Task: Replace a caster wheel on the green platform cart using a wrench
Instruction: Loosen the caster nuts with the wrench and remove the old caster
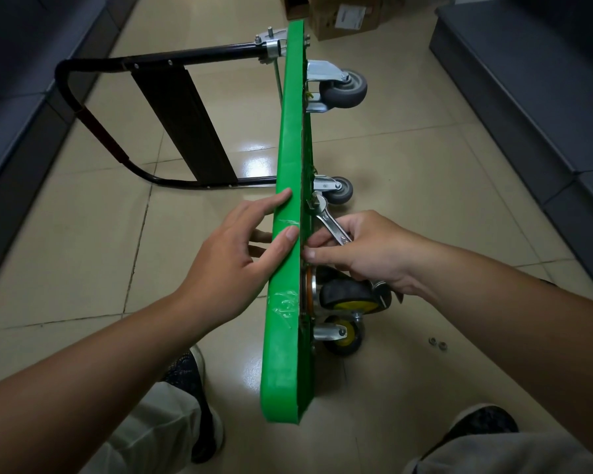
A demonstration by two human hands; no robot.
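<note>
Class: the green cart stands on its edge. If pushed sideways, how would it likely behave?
Likely to tip: the green cart balances on a narrow edge, left hand steadying it. Probably stiff: it looks straight. The handle sticking out may brace one side.

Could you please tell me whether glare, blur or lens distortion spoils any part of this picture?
Head view: a bright glare patch sits on the glossy floor tile left of the green platform; head view again, wide-angle bending curves the frame edges and stretches the forearms; the corners fall dark, while the wrench, left hand and right hand look sharp.
</note>
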